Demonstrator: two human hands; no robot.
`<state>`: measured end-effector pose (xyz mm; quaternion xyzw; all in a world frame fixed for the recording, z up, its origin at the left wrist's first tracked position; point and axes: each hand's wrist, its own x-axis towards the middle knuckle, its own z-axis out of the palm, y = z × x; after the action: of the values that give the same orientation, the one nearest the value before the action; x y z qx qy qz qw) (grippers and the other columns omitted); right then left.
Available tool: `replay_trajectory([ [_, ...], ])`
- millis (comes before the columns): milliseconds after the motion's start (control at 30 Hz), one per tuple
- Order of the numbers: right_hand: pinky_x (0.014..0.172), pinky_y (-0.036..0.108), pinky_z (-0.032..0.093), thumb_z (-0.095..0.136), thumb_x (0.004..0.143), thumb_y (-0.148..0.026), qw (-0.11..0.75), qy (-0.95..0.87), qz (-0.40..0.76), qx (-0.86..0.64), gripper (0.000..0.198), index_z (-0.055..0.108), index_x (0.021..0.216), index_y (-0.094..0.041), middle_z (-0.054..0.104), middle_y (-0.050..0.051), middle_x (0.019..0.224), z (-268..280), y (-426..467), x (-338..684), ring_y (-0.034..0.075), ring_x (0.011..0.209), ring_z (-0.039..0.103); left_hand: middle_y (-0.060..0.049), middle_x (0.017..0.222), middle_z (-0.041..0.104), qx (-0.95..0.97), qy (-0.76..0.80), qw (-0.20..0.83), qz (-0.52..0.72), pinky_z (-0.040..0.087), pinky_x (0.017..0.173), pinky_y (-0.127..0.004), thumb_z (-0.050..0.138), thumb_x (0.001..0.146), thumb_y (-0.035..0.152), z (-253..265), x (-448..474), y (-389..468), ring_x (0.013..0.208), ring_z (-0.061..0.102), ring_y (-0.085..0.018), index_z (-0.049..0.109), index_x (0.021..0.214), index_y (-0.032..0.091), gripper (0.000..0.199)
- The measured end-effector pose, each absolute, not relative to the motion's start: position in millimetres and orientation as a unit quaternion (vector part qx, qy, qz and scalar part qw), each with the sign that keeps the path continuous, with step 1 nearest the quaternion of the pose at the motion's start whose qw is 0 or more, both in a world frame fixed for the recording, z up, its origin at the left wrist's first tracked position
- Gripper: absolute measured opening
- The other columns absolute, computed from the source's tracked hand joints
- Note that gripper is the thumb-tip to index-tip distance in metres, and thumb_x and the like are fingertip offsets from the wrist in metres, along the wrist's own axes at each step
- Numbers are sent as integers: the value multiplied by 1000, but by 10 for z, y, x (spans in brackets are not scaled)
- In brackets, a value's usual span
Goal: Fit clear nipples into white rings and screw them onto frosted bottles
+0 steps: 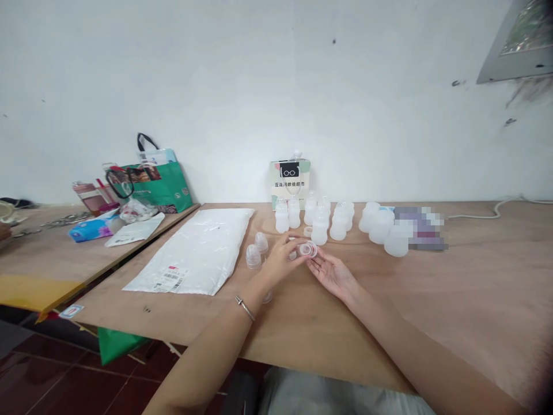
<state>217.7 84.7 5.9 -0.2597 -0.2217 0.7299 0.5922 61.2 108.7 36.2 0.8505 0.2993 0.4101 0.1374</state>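
A clear round bottle cap point(307, 249) is held between my two hands above the table, its ringed opening facing me. My left hand point(280, 262) grips it from the left with thumb and fingers. From the right, my right hand point(334, 278), palm up, has its fingertips against the lower edge. Just behind stand several milky baby bottles point(320, 229), some with clear domed caps. Left of my left hand are clear domed caps point(253, 257) on the wood. Another clear piece point(267, 297) is partly hidden by my left wrist.
A white mailing bag point(194, 245) lies left on the wooden table point(466, 311). Uncapped bottles point(396, 241) stand at right beside a blurred packet point(421, 229). A printed paper bag point(279, 173) leans on the wall. The left table holds a green bag point(170, 187) and a tissue pack point(94, 227).
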Motion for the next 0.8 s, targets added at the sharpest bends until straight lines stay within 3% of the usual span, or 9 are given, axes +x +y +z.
replay_trajectory([
  [267,73,18,53,48,85,-19,589,-207,737,-259,14,62,87,-18,67,3,83,52,860,2183,8,74,63,-7,117,49,843,307,110,427,47,88,-34,60,76,35,340,651,1052,105,52,-19,59,110,25,35],
  [467,66,18,54,47,85,-19,596,-216,721,-279,16,63,86,-18,67,3,85,83,844,2178,10,72,64,-6,117,55,857,275,129,416,44,94,-35,60,77,34,359,667,1025,107,53,-18,53,117,25,42],
  [800,64,16,54,61,75,-15,610,-212,712,-275,4,63,73,-18,68,0,75,21,855,2170,8,67,62,-8,115,56,868,261,114,406,43,93,-36,57,79,30,352,665,1029,107,53,-19,47,121,23,44],
])
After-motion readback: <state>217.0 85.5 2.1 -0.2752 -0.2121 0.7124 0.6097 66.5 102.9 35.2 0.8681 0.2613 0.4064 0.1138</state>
